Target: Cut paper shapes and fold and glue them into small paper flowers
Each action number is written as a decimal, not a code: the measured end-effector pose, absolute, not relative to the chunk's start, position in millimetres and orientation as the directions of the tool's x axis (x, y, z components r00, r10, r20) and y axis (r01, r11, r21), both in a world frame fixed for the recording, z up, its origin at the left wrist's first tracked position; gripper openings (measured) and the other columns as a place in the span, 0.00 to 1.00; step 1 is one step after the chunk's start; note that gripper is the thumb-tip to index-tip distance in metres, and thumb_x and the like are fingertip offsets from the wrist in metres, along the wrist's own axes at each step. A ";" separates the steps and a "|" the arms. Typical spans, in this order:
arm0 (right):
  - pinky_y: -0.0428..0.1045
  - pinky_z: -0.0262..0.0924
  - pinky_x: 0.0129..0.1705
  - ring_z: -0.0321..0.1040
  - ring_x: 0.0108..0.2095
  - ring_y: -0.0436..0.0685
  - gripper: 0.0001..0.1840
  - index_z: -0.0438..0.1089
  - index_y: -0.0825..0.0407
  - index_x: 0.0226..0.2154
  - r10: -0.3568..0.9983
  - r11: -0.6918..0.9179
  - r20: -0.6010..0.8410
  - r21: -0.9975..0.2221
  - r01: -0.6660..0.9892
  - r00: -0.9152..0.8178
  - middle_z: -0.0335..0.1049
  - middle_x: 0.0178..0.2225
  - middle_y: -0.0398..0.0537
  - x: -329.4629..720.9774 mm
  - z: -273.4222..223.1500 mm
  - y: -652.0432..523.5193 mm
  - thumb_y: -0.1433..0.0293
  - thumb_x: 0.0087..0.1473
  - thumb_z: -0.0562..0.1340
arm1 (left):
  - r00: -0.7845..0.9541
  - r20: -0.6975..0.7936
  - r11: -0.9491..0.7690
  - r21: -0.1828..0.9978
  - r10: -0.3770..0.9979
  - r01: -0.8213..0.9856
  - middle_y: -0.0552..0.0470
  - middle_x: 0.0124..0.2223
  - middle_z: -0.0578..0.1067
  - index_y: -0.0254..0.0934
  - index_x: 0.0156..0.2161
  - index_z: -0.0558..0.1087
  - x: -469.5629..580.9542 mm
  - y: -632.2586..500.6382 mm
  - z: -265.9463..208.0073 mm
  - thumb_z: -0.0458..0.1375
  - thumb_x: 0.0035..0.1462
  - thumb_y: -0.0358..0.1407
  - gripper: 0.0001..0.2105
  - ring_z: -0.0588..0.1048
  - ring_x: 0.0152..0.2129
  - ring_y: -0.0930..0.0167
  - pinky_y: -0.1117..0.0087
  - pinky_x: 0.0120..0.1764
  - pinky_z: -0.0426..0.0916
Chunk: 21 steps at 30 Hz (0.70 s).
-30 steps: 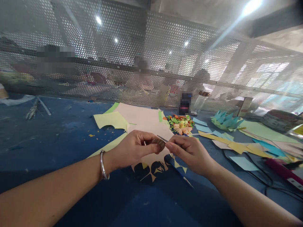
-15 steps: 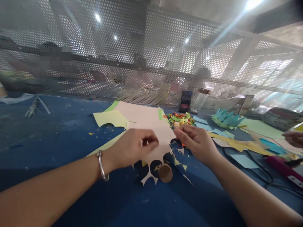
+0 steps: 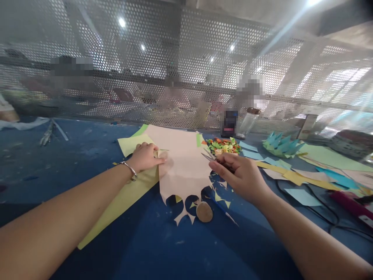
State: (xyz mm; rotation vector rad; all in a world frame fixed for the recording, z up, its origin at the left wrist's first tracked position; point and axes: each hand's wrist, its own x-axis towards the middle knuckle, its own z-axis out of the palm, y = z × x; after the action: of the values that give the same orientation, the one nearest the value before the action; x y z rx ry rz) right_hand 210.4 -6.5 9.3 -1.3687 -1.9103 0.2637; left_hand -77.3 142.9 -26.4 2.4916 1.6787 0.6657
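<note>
My left hand (image 3: 147, 156) rests at the left edge of a large pink paper sheet (image 3: 186, 171), thumb over the pink and fingers on the pale yellow paper beside it. Its thumb and fingers are apart. In my right hand (image 3: 237, 173) is a pair of scissors (image 3: 207, 156), the blades pointing left over the pink sheet's right side; the handles are mostly hidden by my fingers. Round cutouts notch the sheet's near edge. Close to that edge lie a brown round disc (image 3: 204, 212) and a blue pen-like tool (image 3: 224, 213).
Colourful paper scraps (image 3: 223, 146) are heaped beyond my right hand. To the right lie paper strips (image 3: 294, 177), a blue-green folded paper piece (image 3: 281, 144), a magenta power strip (image 3: 349, 204) and black cables (image 3: 323, 212). A perforated metal screen (image 3: 186, 77) stands behind the table.
My left hand has moved left and away from me, from above the pink sheet to its left edge. Scissor blades now show at my right hand. Another person's hand at the right has left view.
</note>
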 end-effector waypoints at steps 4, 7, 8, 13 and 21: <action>0.46 0.44 0.22 0.49 0.19 0.46 0.24 0.61 0.51 0.24 0.876 0.407 0.463 -0.552 0.728 -0.138 0.53 0.18 0.36 210.7 8.5 -7.1 0.50 0.60 0.59 | 0.311 0.310 -0.420 0.397 0.898 0.816 0.45 0.30 0.76 0.38 0.26 0.71 -73.5 142.3 -24.0 0.67 0.42 0.49 0.16 0.73 0.34 0.57 0.59 0.42 0.63; 0.46 0.44 0.22 0.50 0.19 0.47 0.24 0.62 0.51 0.24 0.874 0.407 0.465 -0.545 0.733 -0.140 0.54 0.18 0.37 211.9 7.9 -6.6 0.50 0.60 0.59 | 0.305 0.353 -0.457 0.517 0.884 0.724 0.51 0.25 0.73 0.39 0.24 0.68 -69.8 138.0 -19.6 0.64 0.47 0.44 0.13 0.72 0.27 0.64 0.65 0.35 0.63; 0.46 0.44 0.23 0.50 0.19 0.47 0.24 0.62 0.51 0.24 0.876 0.402 0.463 -0.543 0.738 -0.136 0.54 0.18 0.37 212.3 7.7 -6.2 0.49 0.60 0.58 | 0.281 0.381 -0.462 0.562 0.881 0.686 0.51 0.26 0.73 0.39 0.26 0.69 -68.6 136.6 -18.1 0.62 0.49 0.44 0.11 0.72 0.27 0.65 0.65 0.34 0.64; 0.47 0.45 0.24 0.53 0.20 0.48 0.24 0.65 0.51 0.26 0.882 0.380 0.454 -0.526 0.761 -0.127 0.59 0.19 0.39 213.9 7.3 -4.3 0.49 0.61 0.57 | 0.036 0.429 -0.395 0.793 0.903 0.464 0.50 0.33 0.77 0.39 0.45 0.68 -69.3 137.0 -12.5 0.51 0.61 0.45 0.14 0.77 0.29 0.66 0.67 0.30 0.69; 0.47 0.43 0.23 0.50 0.20 0.48 0.27 0.60 0.50 0.22 0.916 0.323 0.364 -0.420 0.848 -0.169 0.53 0.18 0.37 215.5 7.3 -1.4 0.48 0.60 0.56 | -0.284 0.289 -0.162 0.903 0.914 0.397 0.46 0.46 0.76 0.32 0.56 0.65 -100.1 152.9 -8.6 0.52 0.66 0.38 0.17 0.77 0.36 0.66 0.61 0.38 0.74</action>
State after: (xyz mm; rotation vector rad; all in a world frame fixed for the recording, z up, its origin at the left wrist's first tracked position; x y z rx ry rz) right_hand 215.5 -1.4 7.3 -1.5481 -2.0399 0.1601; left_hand -100.1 152.9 -8.6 1.4937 1.6382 1.4512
